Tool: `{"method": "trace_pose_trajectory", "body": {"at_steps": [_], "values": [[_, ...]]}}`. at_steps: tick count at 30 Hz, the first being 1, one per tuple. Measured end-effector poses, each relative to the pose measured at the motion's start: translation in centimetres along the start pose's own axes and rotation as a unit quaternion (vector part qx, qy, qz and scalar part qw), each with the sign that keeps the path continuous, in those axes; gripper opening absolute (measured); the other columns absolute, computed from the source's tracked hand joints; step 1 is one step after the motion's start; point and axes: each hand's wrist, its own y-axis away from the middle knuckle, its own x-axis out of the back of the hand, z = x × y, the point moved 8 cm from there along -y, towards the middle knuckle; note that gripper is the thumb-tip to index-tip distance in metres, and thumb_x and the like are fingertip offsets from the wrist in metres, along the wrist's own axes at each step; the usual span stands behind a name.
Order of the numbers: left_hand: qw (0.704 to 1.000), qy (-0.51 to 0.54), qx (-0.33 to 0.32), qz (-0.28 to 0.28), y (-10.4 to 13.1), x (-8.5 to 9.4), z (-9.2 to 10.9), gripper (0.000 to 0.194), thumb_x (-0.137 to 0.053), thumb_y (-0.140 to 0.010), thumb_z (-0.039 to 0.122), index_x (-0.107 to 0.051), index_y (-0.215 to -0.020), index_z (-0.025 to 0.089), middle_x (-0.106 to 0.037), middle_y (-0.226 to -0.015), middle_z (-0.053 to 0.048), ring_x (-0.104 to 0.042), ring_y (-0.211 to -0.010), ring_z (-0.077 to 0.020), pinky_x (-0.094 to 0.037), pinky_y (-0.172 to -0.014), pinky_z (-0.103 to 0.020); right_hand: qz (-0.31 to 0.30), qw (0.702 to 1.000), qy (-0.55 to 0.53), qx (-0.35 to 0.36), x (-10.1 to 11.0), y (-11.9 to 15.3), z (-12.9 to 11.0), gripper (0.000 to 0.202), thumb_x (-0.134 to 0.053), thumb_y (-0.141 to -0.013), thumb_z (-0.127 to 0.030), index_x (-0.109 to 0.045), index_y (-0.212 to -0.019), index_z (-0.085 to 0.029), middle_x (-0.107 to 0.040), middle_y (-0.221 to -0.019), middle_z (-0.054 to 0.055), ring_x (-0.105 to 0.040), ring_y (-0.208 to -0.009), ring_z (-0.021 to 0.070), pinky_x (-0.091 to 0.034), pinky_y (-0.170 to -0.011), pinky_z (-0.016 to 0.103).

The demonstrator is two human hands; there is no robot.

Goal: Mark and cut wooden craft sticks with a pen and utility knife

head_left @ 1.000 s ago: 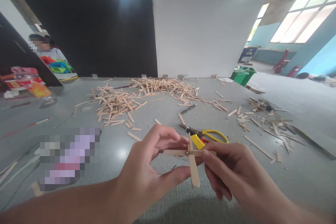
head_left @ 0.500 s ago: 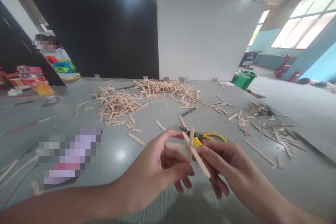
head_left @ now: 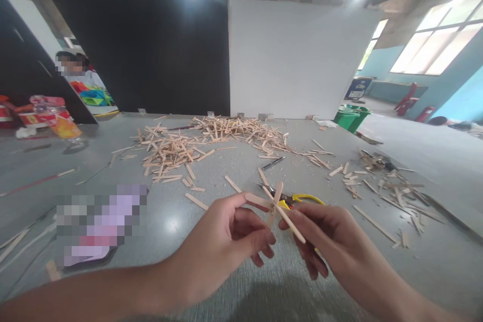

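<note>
In front of me is a star-shaped piece of crossed wooden craft sticks (head_left: 274,205), joined near the middle. My right hand (head_left: 332,241) pinches its right-hand stick between thumb and forefinger. At its other side, my left hand (head_left: 230,236) curves around the piece. The left forefinger meets the left stick end, and the thumb is at the lower end. Just behind the piece lie pliers with yellow handles (head_left: 308,197), partly covered by the sticks and my right hand.
Loose craft sticks (head_left: 166,153) are heaped across the back of the grey table (head_left: 162,226). A dark pen (head_left: 273,162) lies beyond the pliers. Broken sticks (head_left: 405,196) are scattered at right. A blurred purple object (head_left: 113,216) and a bottle (head_left: 64,123) are at left.
The stick piece has turned and tilted between my hands. Its left stick now shows in front of my left forefinger, and the long front stick looks narrower, seen more edge-on.
</note>
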Motion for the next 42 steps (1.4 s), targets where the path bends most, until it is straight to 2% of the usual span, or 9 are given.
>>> {"method": "trace_pose_trajectory", "body": {"at_steps": [6,15,30,32,34,36,38,40,42], "values": [[1.000,0.010,-0.013,-0.005,-0.1,-0.4,0.5,0.026,-0.081,-0.090,0.033,-0.071,-0.108,0.017,-0.075,-0.084,-0.002,-0.070,-0.078,-0.0163,-0.055,-0.067,-0.026,0.004,1.000,0.004,-0.003,0.1,-0.1,0.1,0.049,-0.056,-0.102,-0.062,-0.067,-0.084,-0.018,-0.051,-0.060,-0.005,-0.047,-0.046,0.0080,-0.044,-0.046,0.020],[1.000,-0.014,-0.016,-0.014,-0.1,-0.4,0.7,0.032,-0.076,-0.094,0.040,-0.075,-0.116,0.018,-0.075,-0.088,-0.005,-0.070,-0.080,-0.0182,-0.055,-0.069,-0.028,0.018,1.000,0.009,0.003,0.2,-0.2,-0.4,0.050,-0.059,-0.100,-0.063,-0.067,-0.078,-0.018,-0.048,-0.054,-0.005,-0.046,-0.043,0.0085,-0.043,-0.044,0.021],[0.999,0.008,-0.016,-0.034,-0.1,-0.9,0.7,0.028,-0.077,-0.093,0.042,-0.074,-0.100,0.015,-0.075,-0.089,-0.006,-0.070,-0.079,-0.0179,-0.056,-0.068,-0.028,0.013,1.000,0.007,0.007,0.2,-0.2,-0.5,0.050,-0.058,-0.100,-0.063,-0.068,-0.080,-0.018,-0.049,-0.054,-0.005,-0.047,-0.044,0.0094,-0.043,-0.044,0.021],[0.999,-0.002,-0.010,-0.031,-0.1,-0.7,0.5,0.029,-0.076,-0.094,0.043,-0.071,-0.103,0.016,-0.075,-0.090,-0.006,-0.071,-0.082,-0.0192,-0.057,-0.070,-0.029,0.014,1.000,0.005,0.008,0.2,-0.2,-0.6,0.051,-0.059,-0.099,-0.064,-0.068,-0.080,-0.018,-0.049,-0.054,-0.005,-0.046,-0.044,0.0091,-0.044,-0.044,0.021],[1.000,-0.024,-0.009,-0.012,-0.1,-0.1,0.3,0.037,-0.075,-0.094,0.045,-0.067,-0.119,0.019,-0.076,-0.100,-0.008,-0.072,-0.090,-0.0213,-0.058,-0.077,-0.032,0.015,1.000,-0.001,0.006,0.2,-0.2,-0.6,0.053,-0.059,-0.098,-0.066,-0.068,-0.081,-0.017,-0.048,-0.053,-0.006,-0.045,-0.043,0.0087,-0.044,-0.044,0.020],[0.996,-0.068,-0.036,0.035,0.0,0.9,0.4,0.059,-0.079,-0.091,0.046,-0.052,-0.140,0.027,-0.073,-0.122,-0.008,-0.072,-0.100,-0.0227,-0.059,-0.085,-0.036,0.017,1.000,-0.005,0.003,0.2,-0.2,-0.5,0.055,-0.059,-0.097,-0.068,-0.070,-0.085,-0.016,-0.048,-0.052,-0.006,-0.045,-0.043,0.0082,-0.043,-0.044,0.020],[0.978,-0.150,-0.111,0.094,0.4,1.7,1.5,0.074,-0.084,-0.086,0.044,-0.043,-0.147,0.035,-0.061,-0.145,-0.008,-0.068,-0.115,-0.0252,-0.057,-0.096,-0.040,0.012,1.000,-0.004,-0.002,0.1,-0.1,-0.3,0.056,-0.058,-0.096,-0.070,-0.071,-0.089,-0.016,-0.048,-0.053,-0.006,-0.044,-0.043,0.0078,-0.043,-0.044,0.019],[0.938,-0.249,-0.204,0.126,1.1,1.7,3.0,0.069,-0.085,-0.085,0.041,-0.046,-0.143,0.037,-0.052,-0.153,-0.006,-0.060,-0.129,-0.0285,-0.052,-0.105,-0.043,0.004,1.000,-0.003,-0.011,0.0,0.0,-0.1,0.055,-0.058,-0.097,-0.069,-0.072,-0.090,-0.016,-0.049,-0.054,-0.006,-0.044,-0.043,0.0076,-0.043,-0.045,0.019],[0.903,-0.321,-0.254,0.129,1.7,1.4,3.9,0.061,-0.080,-0.090,0.036,-0.047,-0.142,0.038,-0.055,-0.148,-0.005,-0.061,-0.126,-0.0270,-0.052,-0.104,-0.041,0.000,1.000,-0.004,-0.016,-0.1,0.1,0.1,0.053,-0.057,-0.099,-0.067,-0.073,-0.092,-0.017,-0.048,-0.054,-0.006,-0.044,-0.044,0.0077,-0.044,-0.046,0.019]]}}
